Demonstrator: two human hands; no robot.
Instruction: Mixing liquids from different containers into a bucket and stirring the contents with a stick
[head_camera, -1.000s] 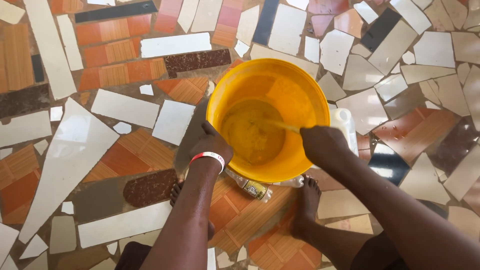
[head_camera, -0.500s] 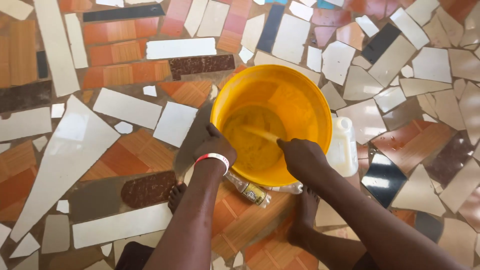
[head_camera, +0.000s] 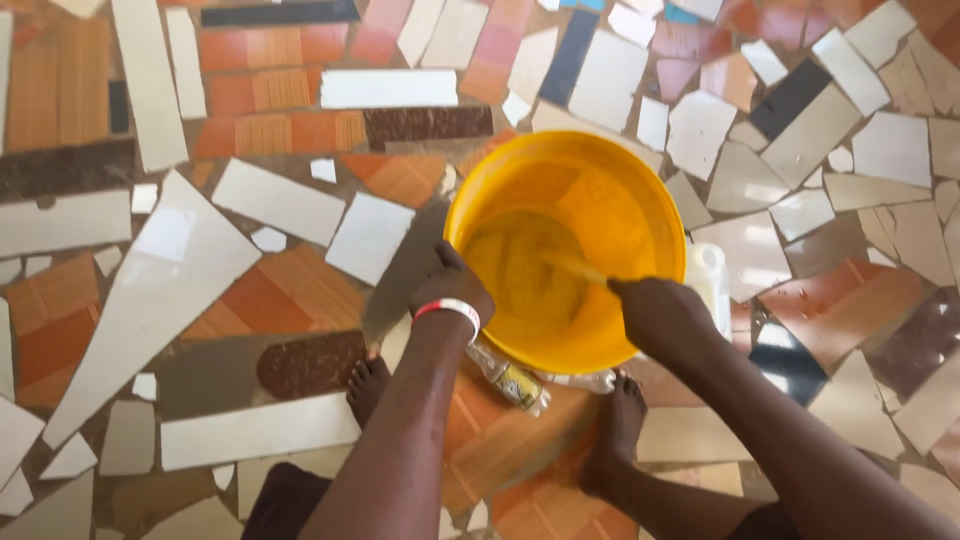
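Head camera: I am gripping the near rim of the yellow basin (head_camera: 620, 190) with my left hand (head_camera: 452, 290), while my right hand (head_camera: 660, 315) is closing around a stick (head_camera: 575, 267) in its yellow mix. The basin is sitting on the tiled floor (head_camera: 200, 260), just beyond my feet.

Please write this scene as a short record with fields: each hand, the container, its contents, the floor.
left hand: grips the near rim of the yellow bucket
right hand: holds a stirring stick inside the bucket
contents: yellowish mixture
beside bucket: white plastic jug; a plastic bottle lies by the feet
floor: mosaic tile floor
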